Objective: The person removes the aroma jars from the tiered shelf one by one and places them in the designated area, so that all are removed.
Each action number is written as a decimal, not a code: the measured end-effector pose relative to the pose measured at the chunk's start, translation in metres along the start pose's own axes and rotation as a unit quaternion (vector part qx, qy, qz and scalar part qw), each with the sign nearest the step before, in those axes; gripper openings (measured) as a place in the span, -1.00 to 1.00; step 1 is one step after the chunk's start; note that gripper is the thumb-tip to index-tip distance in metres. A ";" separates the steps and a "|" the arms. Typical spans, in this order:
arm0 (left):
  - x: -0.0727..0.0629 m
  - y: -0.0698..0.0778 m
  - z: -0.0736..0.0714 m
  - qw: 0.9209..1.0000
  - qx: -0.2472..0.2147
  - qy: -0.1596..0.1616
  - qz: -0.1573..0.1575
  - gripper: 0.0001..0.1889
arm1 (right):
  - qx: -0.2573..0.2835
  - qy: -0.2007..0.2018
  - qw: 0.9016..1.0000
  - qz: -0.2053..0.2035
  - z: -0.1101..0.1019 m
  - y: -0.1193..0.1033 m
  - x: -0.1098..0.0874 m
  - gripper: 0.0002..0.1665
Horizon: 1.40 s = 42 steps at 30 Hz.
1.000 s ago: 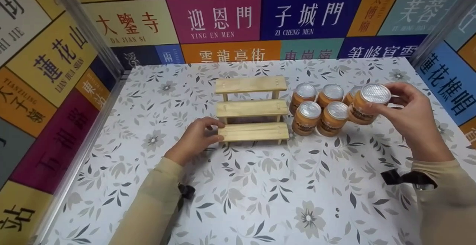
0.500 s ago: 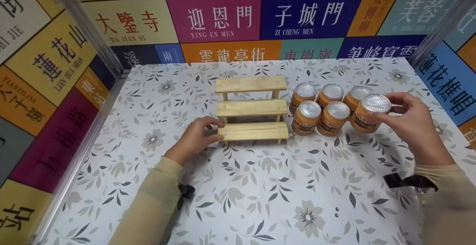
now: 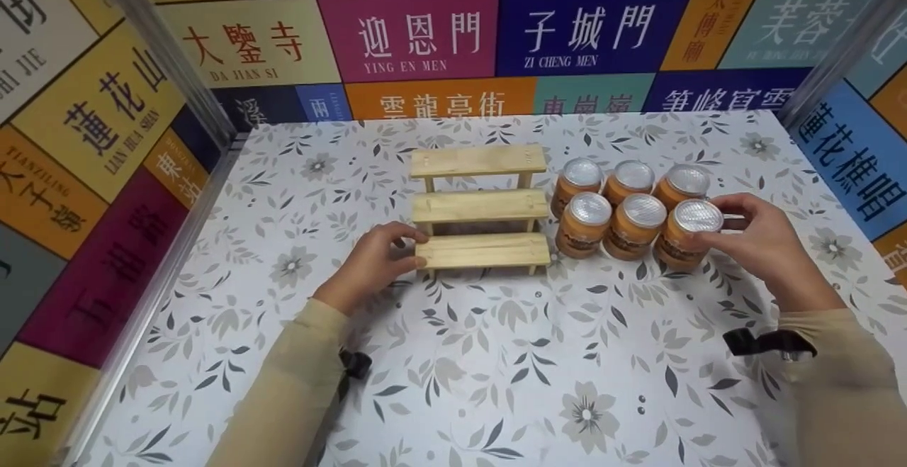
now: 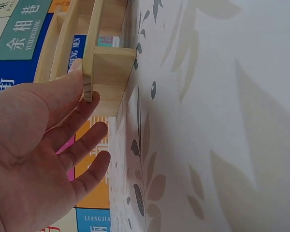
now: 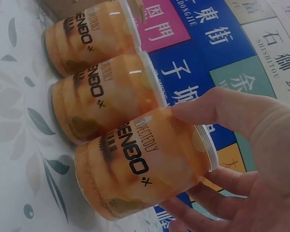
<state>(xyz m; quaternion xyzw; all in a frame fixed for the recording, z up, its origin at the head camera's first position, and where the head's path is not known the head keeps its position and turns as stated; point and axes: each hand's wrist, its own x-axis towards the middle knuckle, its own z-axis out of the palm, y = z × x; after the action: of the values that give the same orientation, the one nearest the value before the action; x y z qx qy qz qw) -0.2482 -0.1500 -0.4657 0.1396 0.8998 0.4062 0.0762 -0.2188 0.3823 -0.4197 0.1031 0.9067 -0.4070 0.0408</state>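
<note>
My left hand (image 3: 379,260) pinches the left end of the lowest step of a small three-tier wooden stand (image 3: 482,251). In the left wrist view, thumb and index finger meet on the end of the board (image 4: 88,72) while the other fingers spread free. My right hand (image 3: 755,240) grips an orange jar with a silver lid (image 3: 686,247) near its top, thumb in front and fingers behind. That jar stands at the right end of the front row, beside two like jars (image 3: 634,233). In the right wrist view the gripped jar (image 5: 140,164) is nearest, tilted in the picture.
Behind the front row stands a back row of similar jars (image 3: 628,178), just right of the wooden stand. A white flower-patterned cloth (image 3: 496,375) covers the table. Panels with Chinese lettering (image 3: 418,35) wall off the back and both sides.
My right hand has brought its jar down and toward me, leftward into line with the front row, uncovering the jar behind. The left hand and the stand have stayed put.
</note>
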 end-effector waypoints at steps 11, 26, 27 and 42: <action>0.000 0.002 0.001 1.000 -0.006 0.000 -0.001 -0.66 | 0.002 -0.022 1.000 -0.012 0.000 0.010 0.010 -0.03; 0.001 0.004 0.003 1.000 0.006 -0.001 -0.010 -0.67 | 0.022 -0.044 0.999 -0.008 -0.001 0.018 0.013 -0.08; 0.000 0.005 0.003 1.000 0.007 -0.002 -0.010 -0.67 | 0.026 -0.044 0.999 -0.010 0.000 0.019 0.013 -0.08; -0.013 0.018 -0.002 0.989 0.143 -0.002 0.031 -0.63 | 0.019 0.087 0.990 -0.111 0.026 -0.031 -0.004 -0.22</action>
<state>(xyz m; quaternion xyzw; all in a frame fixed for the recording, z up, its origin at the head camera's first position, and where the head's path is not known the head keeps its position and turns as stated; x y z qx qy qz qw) -0.2332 -0.1443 -0.4501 0.1774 0.9438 0.2754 0.0444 -0.2221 0.3427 -0.4139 0.0372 0.9048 -0.4154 -0.0856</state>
